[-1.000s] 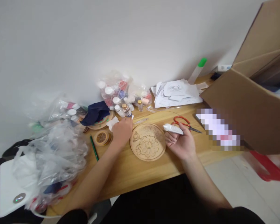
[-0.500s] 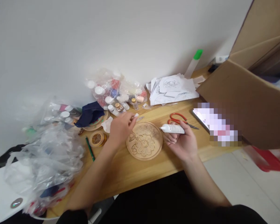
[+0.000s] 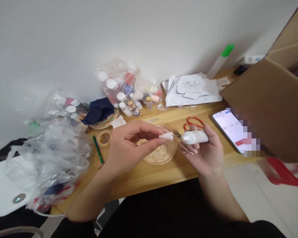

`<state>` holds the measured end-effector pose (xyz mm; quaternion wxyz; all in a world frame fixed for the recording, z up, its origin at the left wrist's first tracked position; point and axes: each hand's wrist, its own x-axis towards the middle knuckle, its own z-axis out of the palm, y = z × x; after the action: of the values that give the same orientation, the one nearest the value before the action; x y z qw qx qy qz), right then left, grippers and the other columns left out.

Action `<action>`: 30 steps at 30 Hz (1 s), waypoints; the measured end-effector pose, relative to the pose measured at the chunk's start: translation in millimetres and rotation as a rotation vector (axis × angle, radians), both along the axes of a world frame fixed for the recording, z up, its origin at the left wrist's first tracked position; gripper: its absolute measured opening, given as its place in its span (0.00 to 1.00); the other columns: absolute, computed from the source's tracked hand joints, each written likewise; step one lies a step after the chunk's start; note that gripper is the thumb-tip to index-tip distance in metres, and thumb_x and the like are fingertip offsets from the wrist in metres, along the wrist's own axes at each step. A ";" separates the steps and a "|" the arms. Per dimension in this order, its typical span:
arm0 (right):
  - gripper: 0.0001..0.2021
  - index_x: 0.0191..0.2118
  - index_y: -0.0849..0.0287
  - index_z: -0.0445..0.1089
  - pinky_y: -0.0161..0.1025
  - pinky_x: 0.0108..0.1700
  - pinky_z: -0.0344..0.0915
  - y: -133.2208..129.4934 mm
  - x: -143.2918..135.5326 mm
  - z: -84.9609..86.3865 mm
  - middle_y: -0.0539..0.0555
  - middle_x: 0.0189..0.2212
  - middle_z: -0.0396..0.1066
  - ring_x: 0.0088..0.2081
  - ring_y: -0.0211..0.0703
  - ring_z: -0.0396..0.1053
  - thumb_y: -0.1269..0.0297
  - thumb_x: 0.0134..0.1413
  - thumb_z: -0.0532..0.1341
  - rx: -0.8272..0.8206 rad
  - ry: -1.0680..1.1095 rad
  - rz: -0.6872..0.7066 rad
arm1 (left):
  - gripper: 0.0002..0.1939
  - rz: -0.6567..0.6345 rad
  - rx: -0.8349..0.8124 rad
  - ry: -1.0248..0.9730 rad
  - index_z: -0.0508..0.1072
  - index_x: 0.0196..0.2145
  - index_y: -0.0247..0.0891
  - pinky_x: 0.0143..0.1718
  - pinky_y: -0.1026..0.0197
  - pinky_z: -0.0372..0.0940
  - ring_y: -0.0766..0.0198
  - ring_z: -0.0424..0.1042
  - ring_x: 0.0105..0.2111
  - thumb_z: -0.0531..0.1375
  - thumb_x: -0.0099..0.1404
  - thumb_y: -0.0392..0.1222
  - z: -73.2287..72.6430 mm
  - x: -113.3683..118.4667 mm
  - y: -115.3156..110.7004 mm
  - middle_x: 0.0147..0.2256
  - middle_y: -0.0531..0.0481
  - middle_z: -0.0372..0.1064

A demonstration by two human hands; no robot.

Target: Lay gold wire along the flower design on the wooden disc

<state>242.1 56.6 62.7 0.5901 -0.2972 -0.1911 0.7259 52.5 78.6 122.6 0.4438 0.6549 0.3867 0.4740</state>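
Note:
My left hand [image 3: 132, 142] pinches a small white cap [image 3: 166, 136] between thumb and fingertips. From the cap a thin pin points at the nozzle of a white glue bottle [image 3: 195, 137]; whether the two touch, I cannot tell. The bottle lies tilted sideways in my right hand [image 3: 208, 152], its fingers closed round it. Beneath and behind both hands, a round wooden disc [image 3: 161, 155] with a carved flower pattern rests on the table, partly covered by my left hand. Red-handled scissors [image 3: 195, 121] lie just behind my right hand, their blades partly hidden.
A lit phone [image 3: 229, 127] and a big cardboard box [image 3: 268, 109] are on the right. Along the wall sit drawings [image 3: 192, 87] and bagged small bottles [image 3: 129, 82]. Plastic bags [image 3: 62, 155], a green pencil [image 3: 97, 148] and a thread spool [image 3: 104, 138] lie left.
My left hand has come up from the far side of the disc, bringing the white cap over to the bottle's nozzle. The bottle has turned slightly towards me. The view has shifted a little.

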 end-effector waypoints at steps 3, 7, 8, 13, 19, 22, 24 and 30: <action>0.12 0.29 0.55 0.66 0.31 0.22 0.52 -0.4 -0.4 0.5 0.42 0.11 0.56 0.15 0.31 0.53 0.52 0.55 0.60 -0.018 0.018 0.000 | 0.11 -0.008 0.009 -0.011 0.80 0.34 0.44 0.35 0.70 0.75 0.70 0.79 0.33 0.69 0.56 0.29 1.1 0.2 -1.4 0.33 0.57 0.80; 0.13 0.29 0.54 0.65 0.32 0.22 0.52 -0.6 -1.2 1.2 0.42 0.11 0.54 0.15 0.32 0.52 0.51 0.56 0.59 -0.033 0.003 -0.001 | 0.10 -0.057 0.068 0.040 0.80 0.36 0.44 0.37 0.70 0.75 0.70 0.79 0.34 0.67 0.60 0.29 3.4 -1.0 -2.4 0.34 0.57 0.80; 0.13 0.29 0.54 0.65 0.32 0.22 0.52 -0.8 -1.6 1.3 0.42 0.11 0.54 0.15 0.32 0.51 0.51 0.56 0.59 -0.034 -0.002 -0.002 | 0.10 -0.065 0.065 0.043 0.80 0.36 0.44 0.37 0.70 0.75 0.70 0.79 0.34 0.67 0.60 0.29 3.9 -1.2 -2.9 0.35 0.56 0.80; 0.13 0.28 0.54 0.66 0.33 0.21 0.51 -1.7 -3.7 2.0 0.43 0.11 0.54 0.15 0.32 0.49 0.51 0.54 0.60 -0.063 -0.002 -0.013 | 0.06 -0.101 -0.018 0.021 0.78 0.37 0.41 0.38 0.69 0.76 0.68 0.80 0.36 0.64 0.64 0.32 3.8 -1.1 -6.2 0.37 0.54 0.80; 0.12 0.29 0.54 0.67 0.32 0.22 0.51 -0.9 -4.4 0.7 0.43 0.12 0.52 0.16 0.32 0.48 0.52 0.56 0.60 -0.031 0.037 0.024 | 0.03 -0.107 -0.039 -0.004 0.77 0.37 0.38 0.36 0.68 0.75 0.68 0.79 0.33 0.64 0.64 0.34 1.7 -0.7 -6.4 0.35 0.52 0.80; 0.12 0.28 0.55 0.68 0.33 0.22 0.49 -0.6 -4.8 -0.5 0.43 0.12 0.52 0.16 0.32 0.47 0.52 0.56 0.60 -0.032 0.050 0.017 | 0.03 -0.121 -0.048 -0.011 0.76 0.37 0.38 0.37 0.68 0.75 0.68 0.79 0.34 0.64 0.65 0.34 1.7 -1.0 -6.3 0.36 0.53 0.79; 0.13 0.28 0.55 0.68 0.33 0.22 0.49 -0.8 -4.8 -1.2 0.43 0.12 0.53 0.16 0.32 0.46 0.52 0.56 0.60 -0.039 0.058 0.017 | 0.03 -0.134 -0.051 -0.017 0.76 0.37 0.38 0.37 0.68 0.75 0.68 0.79 0.35 0.63 0.65 0.34 1.7 -1.2 -6.2 0.36 0.53 0.79; 0.12 0.28 0.55 0.69 0.33 0.23 0.48 -1.0 -4.4 -3.0 0.43 0.12 0.53 0.16 0.32 0.46 0.52 0.55 0.61 -0.041 0.076 0.021 | 0.03 -0.141 -0.055 -0.024 0.76 0.37 0.38 0.37 0.71 0.74 0.70 0.79 0.35 0.63 0.65 0.34 0.3 -1.9 -5.4 0.36 0.54 0.79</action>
<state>237.7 55.5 59.7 0.5833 -0.2795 -0.1568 0.7464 50.6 73.2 122.9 0.4984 0.6623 0.3469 0.4388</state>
